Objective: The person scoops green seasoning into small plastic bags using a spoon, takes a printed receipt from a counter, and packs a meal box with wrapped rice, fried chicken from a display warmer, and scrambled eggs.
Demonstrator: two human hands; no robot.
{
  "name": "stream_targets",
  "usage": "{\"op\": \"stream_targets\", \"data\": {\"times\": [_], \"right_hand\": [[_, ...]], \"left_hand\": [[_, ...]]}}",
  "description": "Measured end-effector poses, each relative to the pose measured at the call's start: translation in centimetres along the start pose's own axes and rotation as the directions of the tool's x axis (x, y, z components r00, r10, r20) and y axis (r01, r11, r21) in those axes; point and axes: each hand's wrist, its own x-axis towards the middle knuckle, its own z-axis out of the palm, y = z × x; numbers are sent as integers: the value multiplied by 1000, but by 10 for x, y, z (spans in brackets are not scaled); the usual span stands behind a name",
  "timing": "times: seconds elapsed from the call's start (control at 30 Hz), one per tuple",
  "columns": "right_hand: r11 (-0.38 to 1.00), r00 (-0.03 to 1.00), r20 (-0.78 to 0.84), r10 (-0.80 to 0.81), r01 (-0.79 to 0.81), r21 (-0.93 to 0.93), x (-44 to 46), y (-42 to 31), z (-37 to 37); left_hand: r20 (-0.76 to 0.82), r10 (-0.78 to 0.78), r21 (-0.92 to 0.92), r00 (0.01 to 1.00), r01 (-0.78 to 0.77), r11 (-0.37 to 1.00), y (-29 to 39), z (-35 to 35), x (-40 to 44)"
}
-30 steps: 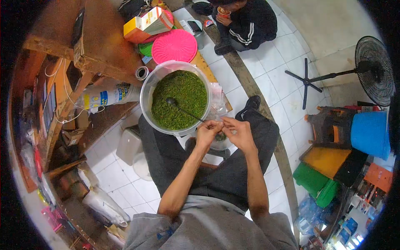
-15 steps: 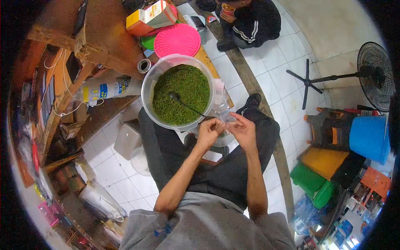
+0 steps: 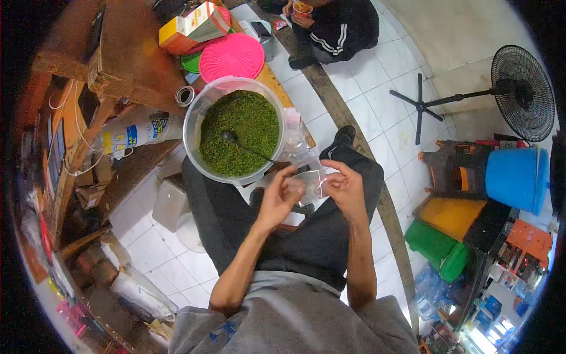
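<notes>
Over my lap, a small clear plastic bag (image 3: 311, 180) is stretched between my two hands. My left hand (image 3: 279, 199) has its curled fingers at the bag's left side, slightly blurred. On the other side my right hand (image 3: 345, 190) pinches the bag's edge between thumb and fingers. Just left of the hands stands a large translucent tub (image 3: 191, 154) of finely chopped green leaves (image 3: 239, 112). A dark spoon (image 3: 229, 136) rests in the leaves, its handle reaching over the rim toward my left hand. More clear bags (image 3: 296, 140) lie beside the tub.
A pink lid (image 3: 232, 57), a yellow-orange box (image 3: 191, 29) and an opened can (image 3: 184, 95) are near the tub. Another person (image 3: 345, 29) sits on the tiles holding a cup (image 3: 302, 9). A standing fan (image 3: 519, 88) and a blue bin (image 3: 514, 180) are at right.
My hands have moved apart, and the bag between them is now spread wider. The whole view has shifted, so the surroundings appear farther left.
</notes>
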Motion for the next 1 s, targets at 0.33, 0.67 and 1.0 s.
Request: {"op": "stream_targets", "data": {"times": [0.33,0.67,1.0], "right_hand": [[974,962,254,100,-42,-222,-17,-18,-5],[659,859,513,-5,388,-644,-6,-63,74],[-27,764,620,-181,626,-779,102,-21,166]], "left_hand": [[59,220,739,974,-191,646,59,-11,-27],[290,407,797,866,-455,399,97,-35,-55],[-148,610,855,779,-210,474,111,-95,-80]]}}
